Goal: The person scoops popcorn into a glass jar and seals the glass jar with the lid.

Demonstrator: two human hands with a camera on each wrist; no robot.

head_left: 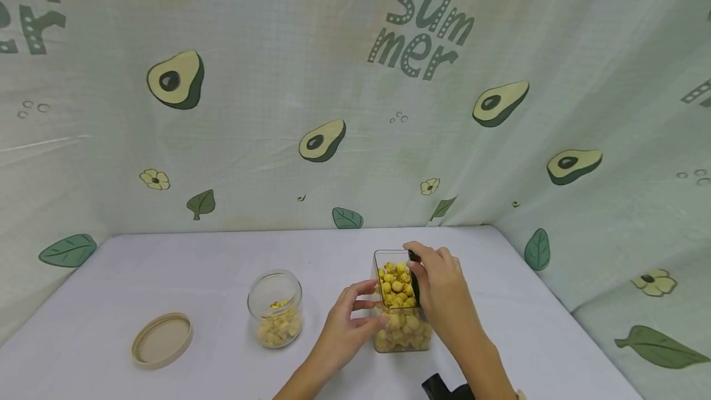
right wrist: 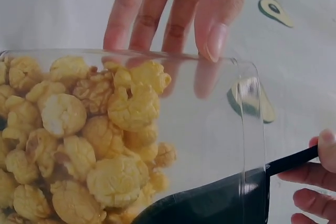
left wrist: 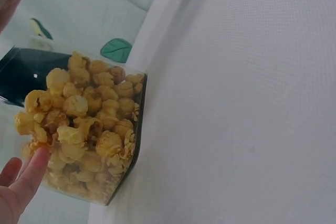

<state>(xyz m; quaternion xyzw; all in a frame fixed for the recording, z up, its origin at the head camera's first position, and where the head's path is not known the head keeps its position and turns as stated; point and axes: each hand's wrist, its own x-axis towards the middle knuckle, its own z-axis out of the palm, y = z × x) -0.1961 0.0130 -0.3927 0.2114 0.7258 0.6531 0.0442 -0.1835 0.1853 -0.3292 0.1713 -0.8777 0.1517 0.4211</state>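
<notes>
A clear rectangular container [head_left: 380,252] stands upright on the table, filled partway with yellow popcorn [head_left: 395,286]. My right hand [head_left: 452,301] pinches the handle of a black scoop [right wrist: 210,203] between thumb and fingers. The scoop's blade is inside the container, along its right side, next to the popcorn. Against the container's left wall rest the extended fingers of my left hand [head_left: 347,332], with the thumb near the front; the right wrist view shows these fingertips through the clear wall. Popcorn and the wall partly hide the scoop's blade.
Left of the container is a round clear jar [head_left: 272,286], uncovered, with popcorn in its lower part. Farther left lies a round beige lid [head_left: 161,339]. A patterned cloth [head_left: 250,79] hangs behind the white table [head_left: 211,264]. Near my right wrist is a black object [head_left: 439,386].
</notes>
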